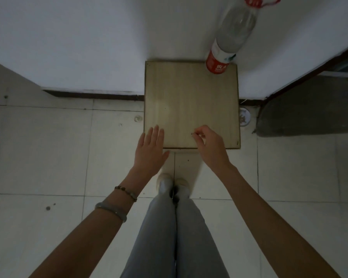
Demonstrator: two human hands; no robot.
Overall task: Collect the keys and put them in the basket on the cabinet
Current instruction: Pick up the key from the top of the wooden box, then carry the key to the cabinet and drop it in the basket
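A small wooden cabinet top (189, 97) stands against the white wall. My right hand (210, 145) hovers over its front right part, with thumb and forefinger pinched on a small metal piece, probably a key or key ring (193, 134), most of it hidden by my fingers. My left hand (150, 151) is flat and open at the cabinet's front left corner, holding nothing. No basket shows in this view.
A large clear water bottle (227, 41) with a red label and red cap stands on the cabinet's back right corner. A grey mat (305, 109) lies on the tiled floor at right, beside a floor drain (244, 116). My legs and shoes are below.
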